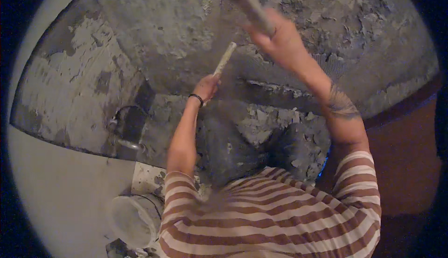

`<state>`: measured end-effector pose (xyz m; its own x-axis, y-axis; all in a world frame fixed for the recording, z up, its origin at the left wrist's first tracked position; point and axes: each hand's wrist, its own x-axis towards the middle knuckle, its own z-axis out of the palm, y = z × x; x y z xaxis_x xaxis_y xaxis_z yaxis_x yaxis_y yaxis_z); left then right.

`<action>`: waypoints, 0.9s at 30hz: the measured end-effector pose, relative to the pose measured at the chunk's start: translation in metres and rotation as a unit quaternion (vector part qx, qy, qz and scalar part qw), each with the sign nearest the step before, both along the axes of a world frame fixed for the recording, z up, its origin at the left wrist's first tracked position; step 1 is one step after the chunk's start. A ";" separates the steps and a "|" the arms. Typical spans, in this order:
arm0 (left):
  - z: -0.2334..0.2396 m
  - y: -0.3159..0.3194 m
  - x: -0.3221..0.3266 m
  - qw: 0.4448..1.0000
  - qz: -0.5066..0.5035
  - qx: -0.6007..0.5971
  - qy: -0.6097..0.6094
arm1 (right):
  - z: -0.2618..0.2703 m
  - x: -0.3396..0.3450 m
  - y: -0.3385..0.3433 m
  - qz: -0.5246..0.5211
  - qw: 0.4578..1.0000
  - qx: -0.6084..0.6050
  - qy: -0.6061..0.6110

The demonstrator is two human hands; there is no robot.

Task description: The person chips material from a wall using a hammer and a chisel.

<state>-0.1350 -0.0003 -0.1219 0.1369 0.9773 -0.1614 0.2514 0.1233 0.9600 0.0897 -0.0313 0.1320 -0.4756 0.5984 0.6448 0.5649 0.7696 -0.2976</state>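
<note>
My left hand [207, 87], with a dark bracelet at the wrist, is closed around a pale, mortar-crusted rod [225, 58], perhaps a chisel. The rod slants up and to the right, toward the rough grey mortar surface [168, 23]; whether its end touches is unclear. Higher and to the right, my right hand [280, 35] grips the light handle of a hammer-like tool [250, 4]. That tool is blurred, and its dark far end runs to the top edge of the view. Ragged, partly broken mortar [336, 9] lies behind my right hand.
Broken chunks [260, 121] lie around my legs. A whitish bucket [134, 219] stands at lower left. In the left wall, a dark recess [129, 121] has a metal fitting [127, 144] at its lower edge. A brown surface [402, 167] is at right.
</note>
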 end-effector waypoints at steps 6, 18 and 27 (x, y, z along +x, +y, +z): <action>0.000 0.005 0.003 0.999 -0.010 -0.022 -0.040 | -0.068 0.065 0.069 -0.193 0.936 -0.165 -0.245; 0.002 0.003 0.002 1.000 -0.012 0.001 0.001 | -0.098 0.070 0.078 -0.195 0.920 -0.175 -0.292; -0.002 -0.001 -0.005 0.999 0.016 -0.001 0.048 | 0.023 -0.010 0.004 0.017 0.993 0.059 0.100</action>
<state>-0.1397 -0.0015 -0.1235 0.0888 0.9806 -0.1749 0.3386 0.1354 0.9311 0.0795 -0.0276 0.1548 -0.3504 0.4990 0.7926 0.4759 0.8237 -0.3082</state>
